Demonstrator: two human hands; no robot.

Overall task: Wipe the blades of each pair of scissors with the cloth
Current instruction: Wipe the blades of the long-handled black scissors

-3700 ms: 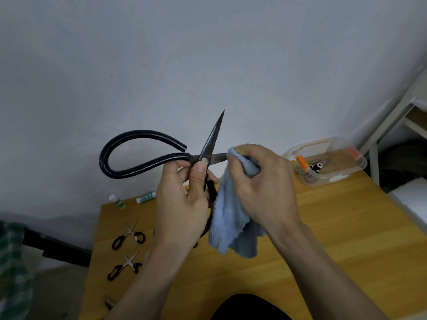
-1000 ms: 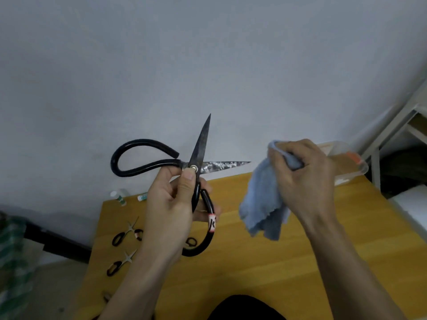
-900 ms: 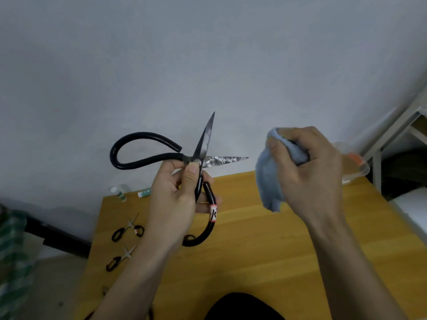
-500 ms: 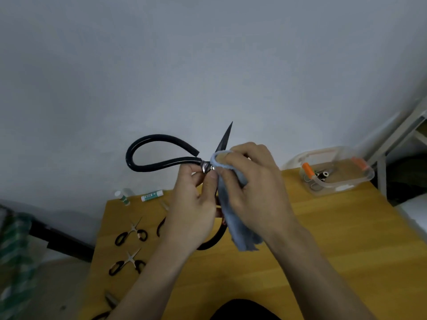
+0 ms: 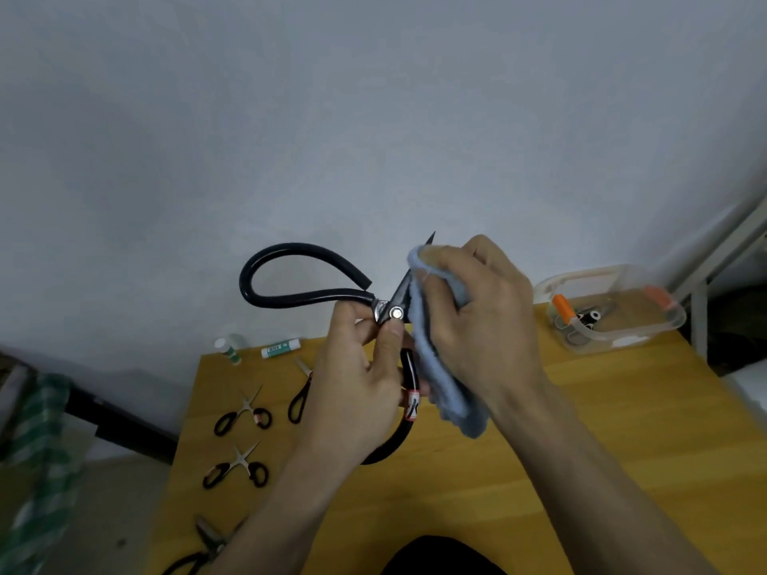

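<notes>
In the head view, the left hand (image 5: 357, 375) grips the large black-handled iron scissors (image 5: 307, 292) at the pivot, thumb just below the rivet, and holds them up above the yellow wooden desk (image 5: 581, 450). The right hand (image 5: 477, 317) is closed around the pale blue cloth (image 5: 448, 388), pinching it over the upright blade so that only the dark tip shows above the fingers; the loose end of the cloth hangs down toward the desk. Half a second ago the cloth sat down by the pivot; now it has travelled up that blade, nearly to the point. A second ago the right hand and cloth were off to the right, clear of the scissors, with the horizontal blade bare; that blade is now hidden behind the hand. On the left part of the desk lie two small black-handled scissors (image 5: 243, 412) (image 5: 236, 468), another slim pair (image 5: 301, 398) beside them, and a further pair (image 5: 207, 545) at the near edge. A white glue stick (image 5: 280, 348) and a small bottle (image 5: 228, 348) lie at the far edge. A clear plastic box (image 5: 610, 313) with orange clips stands at the far right.
</notes>
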